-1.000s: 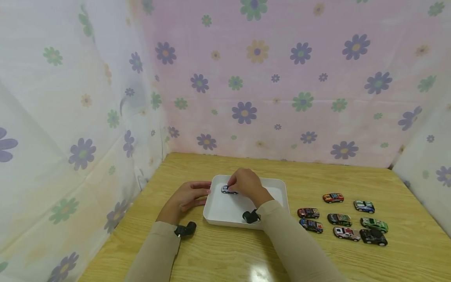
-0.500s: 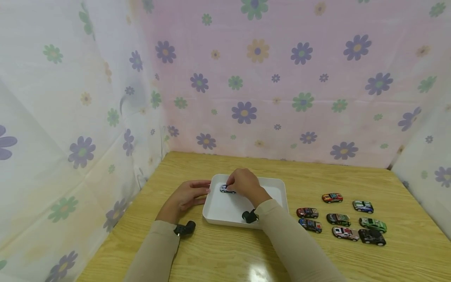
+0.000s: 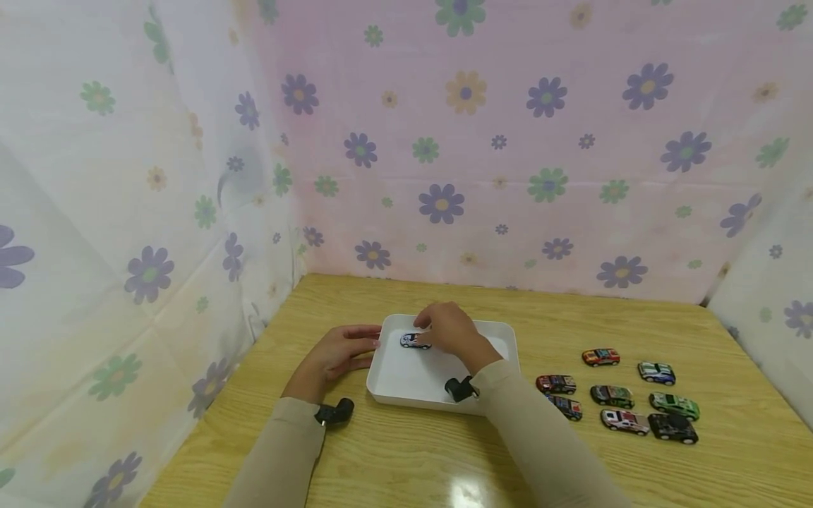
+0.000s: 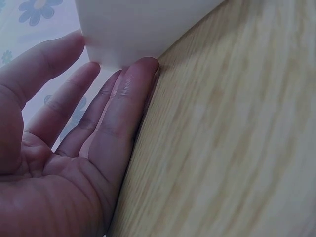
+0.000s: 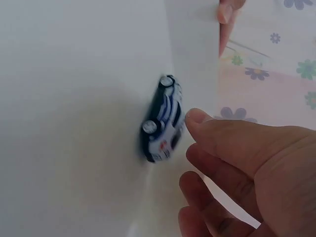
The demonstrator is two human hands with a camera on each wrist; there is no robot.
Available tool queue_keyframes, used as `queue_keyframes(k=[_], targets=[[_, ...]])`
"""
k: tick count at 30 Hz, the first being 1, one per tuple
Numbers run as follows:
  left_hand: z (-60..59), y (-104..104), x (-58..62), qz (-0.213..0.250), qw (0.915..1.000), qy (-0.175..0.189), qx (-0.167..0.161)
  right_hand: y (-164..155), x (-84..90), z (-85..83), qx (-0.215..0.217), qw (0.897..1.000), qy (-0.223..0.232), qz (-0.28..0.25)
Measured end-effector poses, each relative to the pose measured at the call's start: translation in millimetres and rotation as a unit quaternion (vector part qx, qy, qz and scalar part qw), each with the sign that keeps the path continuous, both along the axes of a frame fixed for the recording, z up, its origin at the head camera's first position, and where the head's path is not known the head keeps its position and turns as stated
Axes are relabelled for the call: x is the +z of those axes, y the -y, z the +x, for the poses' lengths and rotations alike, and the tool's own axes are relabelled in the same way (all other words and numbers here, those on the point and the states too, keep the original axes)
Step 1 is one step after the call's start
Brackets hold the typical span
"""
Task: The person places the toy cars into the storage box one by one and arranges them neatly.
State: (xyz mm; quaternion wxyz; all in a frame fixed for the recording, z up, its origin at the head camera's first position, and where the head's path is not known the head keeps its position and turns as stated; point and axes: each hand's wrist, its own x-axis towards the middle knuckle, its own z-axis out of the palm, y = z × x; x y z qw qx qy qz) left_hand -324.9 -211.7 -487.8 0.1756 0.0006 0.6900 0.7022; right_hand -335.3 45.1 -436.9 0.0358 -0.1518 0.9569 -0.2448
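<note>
A: One white-and-blue toy car is sitting in the white tray, near its far left corner. Is the right hand gripping it?

B: No; its fingers are hovering just beside the car, loosely spread, holding nothing.

A: And the left hand?

B: Lying flat on the counter, straight fingers pressing the tray's outer left wall.

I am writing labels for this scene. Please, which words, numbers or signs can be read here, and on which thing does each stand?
None can be read.
Toy car in the tray: blue and white markings, too blurred to read.
Cars on the table: coloured decals, too small to read.
Curtain: only printed flowers, no text.
Tray: plain white, no text.
</note>
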Motion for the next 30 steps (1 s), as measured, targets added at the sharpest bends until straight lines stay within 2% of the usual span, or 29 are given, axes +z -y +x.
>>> queue_keyframes(k=[9,20,30], targets=[[-0.6,-1,1.3,-0.007,0.9999,-0.005,-0.006,-34,22.4,11.4,0.02,0.999,-0.018,-0.018],[-0.8,-1,2.3,-0.01,0.9999,-0.004,-0.001,-89,43.3,35.4,0.018,0.998,-0.059,-0.028],[-1.2,-1,-1.4,-0.01,0.9999,0.005,0.008,-140,45.4,56.3,0.033,0.994,-0.101,-0.014]])
